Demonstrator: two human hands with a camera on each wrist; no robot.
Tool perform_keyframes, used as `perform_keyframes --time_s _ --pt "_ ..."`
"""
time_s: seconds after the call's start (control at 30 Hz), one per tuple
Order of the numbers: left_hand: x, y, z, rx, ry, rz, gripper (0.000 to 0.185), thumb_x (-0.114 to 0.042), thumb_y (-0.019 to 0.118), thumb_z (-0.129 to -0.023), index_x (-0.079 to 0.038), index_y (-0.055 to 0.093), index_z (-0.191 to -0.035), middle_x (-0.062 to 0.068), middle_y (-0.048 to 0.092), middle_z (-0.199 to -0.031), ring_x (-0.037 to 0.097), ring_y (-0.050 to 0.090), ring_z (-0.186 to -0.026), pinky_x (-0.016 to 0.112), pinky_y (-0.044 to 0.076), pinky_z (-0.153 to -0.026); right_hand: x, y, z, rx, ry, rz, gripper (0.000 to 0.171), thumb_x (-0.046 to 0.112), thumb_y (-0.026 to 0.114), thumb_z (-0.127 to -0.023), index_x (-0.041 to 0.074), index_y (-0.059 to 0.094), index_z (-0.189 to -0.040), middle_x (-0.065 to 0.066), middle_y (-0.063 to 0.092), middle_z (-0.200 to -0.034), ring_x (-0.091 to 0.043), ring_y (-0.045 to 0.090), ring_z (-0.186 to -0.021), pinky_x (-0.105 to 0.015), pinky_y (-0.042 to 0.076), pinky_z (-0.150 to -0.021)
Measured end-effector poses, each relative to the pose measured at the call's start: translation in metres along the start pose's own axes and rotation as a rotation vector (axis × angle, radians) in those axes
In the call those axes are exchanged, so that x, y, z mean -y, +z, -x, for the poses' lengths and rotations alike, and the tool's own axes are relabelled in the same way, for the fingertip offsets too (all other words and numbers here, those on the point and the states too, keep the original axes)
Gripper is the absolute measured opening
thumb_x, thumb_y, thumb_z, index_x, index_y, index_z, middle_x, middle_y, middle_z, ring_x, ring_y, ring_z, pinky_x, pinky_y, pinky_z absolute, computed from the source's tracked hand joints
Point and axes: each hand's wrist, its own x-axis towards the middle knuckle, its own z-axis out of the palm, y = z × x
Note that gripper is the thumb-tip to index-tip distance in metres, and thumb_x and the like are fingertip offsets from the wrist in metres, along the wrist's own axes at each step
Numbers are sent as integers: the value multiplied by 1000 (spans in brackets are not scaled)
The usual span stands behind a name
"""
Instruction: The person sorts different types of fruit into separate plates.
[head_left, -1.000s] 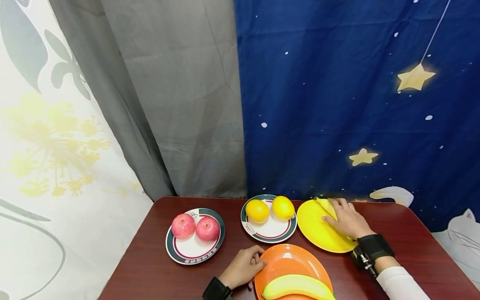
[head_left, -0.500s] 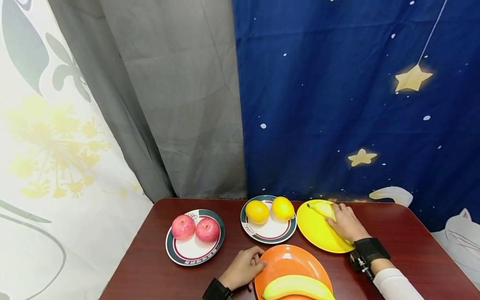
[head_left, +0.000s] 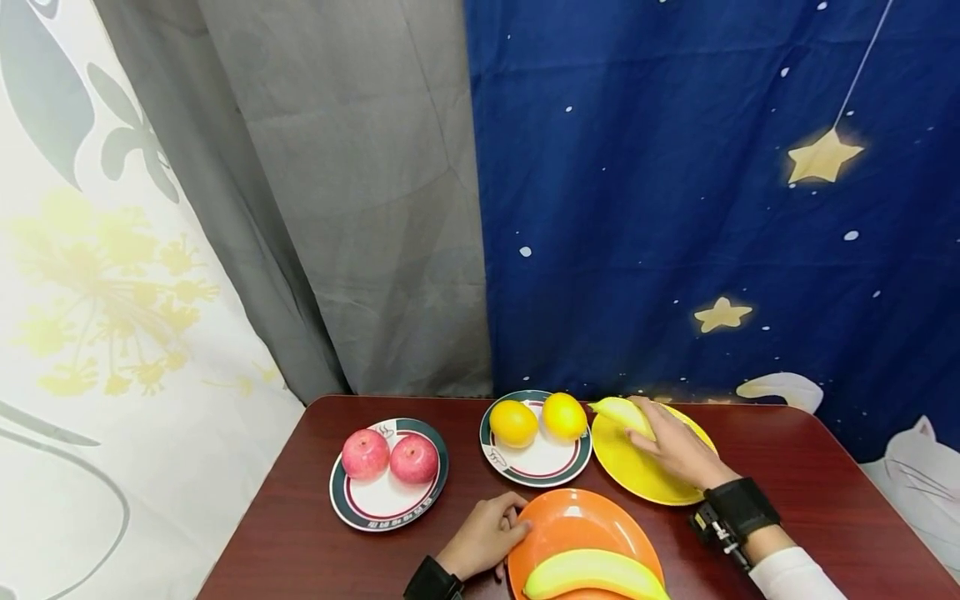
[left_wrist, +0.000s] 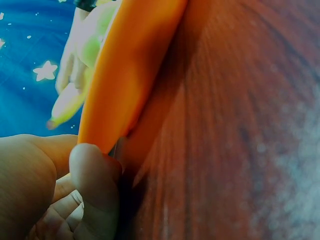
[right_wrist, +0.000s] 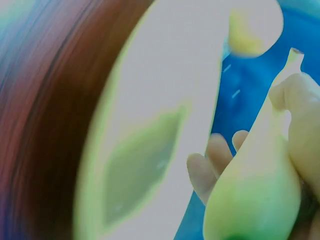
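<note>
My right hand [head_left: 678, 444] grips a banana [head_left: 624, 414] above the yellow plate [head_left: 637, 475]; in the right wrist view thumb and fingers wrap the banana [right_wrist: 260, 175], its stem free. My left hand [head_left: 483, 533] pinches the left rim of the orange plate [head_left: 570, 521]. The left wrist view shows this plate [left_wrist: 132, 70] edge-on, thumb and finger at its rim. Another banana [head_left: 596, 573] lies on the orange plate's near side.
Left of the orange plate, a dark-rimmed white plate [head_left: 390, 507] bears two red apples [head_left: 390, 456]. A similar plate [head_left: 543, 472] with two yellow round fruits [head_left: 538, 421] stands left of the yellow plate. Curtains [head_left: 600, 208] hang behind the table [head_left: 300, 517].
The right hand has moved left with the banana, lifting it off the yellow plate. The left hand stays at the orange plate's rim.
</note>
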Motion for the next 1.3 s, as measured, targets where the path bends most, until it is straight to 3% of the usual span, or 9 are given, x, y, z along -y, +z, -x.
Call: perform_keyframes --time_s 0.17,0.33,0.5,0.67,0.8,1.0,1.2,1.3 --pt "0 0 1 -13 13 -27 17 -20 70 -100 -12 70 -115 -11 54 -68 4 44 -39 18 41 -47 43 3 8 18 -96 -16 55 35 69 -102 10 54 -148 -11 64 -136 -26 64 -115 -52 55 -98" --pt "0 -1 2 -25 25 -39 16 -19 70 -100 -11 70 -114 -11 53 -68 4 44 -39 18 41 -49 76 14 20 200 -155 -101 57 53 63 -101 21 56 -148 7 63 -131 -12 61 -110 -38 58 -94" --pt "-1 1 2 -31 46 -37 14 -16 69 -100 -11 70 -113 -11 53 -68 3 45 -38 19 42 -46 88 24 31 387 -251 -158 52 53 58 -103 26 55 -147 9 62 -131 -8 60 -109 -32 57 -97" --pt "0 1 3 -16 33 -50 14 -18 67 -103 -12 70 -115 -11 54 -69 4 45 -38 19 42 -46 88 32 39 479 -326 -181 53 53 60 -102 24 58 -147 8 65 -135 -8 62 -112 -33 58 -97" --pt "1 0 4 -16 37 -60 15 -21 65 -104 -12 70 -115 -12 54 -70 4 44 -39 19 43 -50 90 33 42 501 -343 -125 52 58 61 -100 28 62 -142 11 68 -131 -10 63 -113 -36 57 -97" --pt "-1 -2 5 -13 18 -9 15 -21 65 -104 -12 69 -115 -10 55 -69 4 45 -35 21 41 -39 91 35 43 496 -334 -50 52 63 60 -99 31 63 -139 9 66 -133 -15 60 -119 -41 55 -101" --pt "-3 -4 6 4 -5 -4 16 -22 65 -104 -13 69 -116 -8 57 -70 6 47 -36 21 45 -45 91 32 45 489 -321 -54 52 63 59 -99 29 64 -138 9 65 -132 -13 59 -117 -39 55 -101" --pt "-5 -15 7 30 -19 -16 22 -26 64 -105 -12 69 -122 -5 59 -70 8 52 -39 24 49 -45 92 19 48 433 -275 -69 57 64 59 -99 25 64 -140 9 65 -132 -12 59 -116 -37 56 -99"
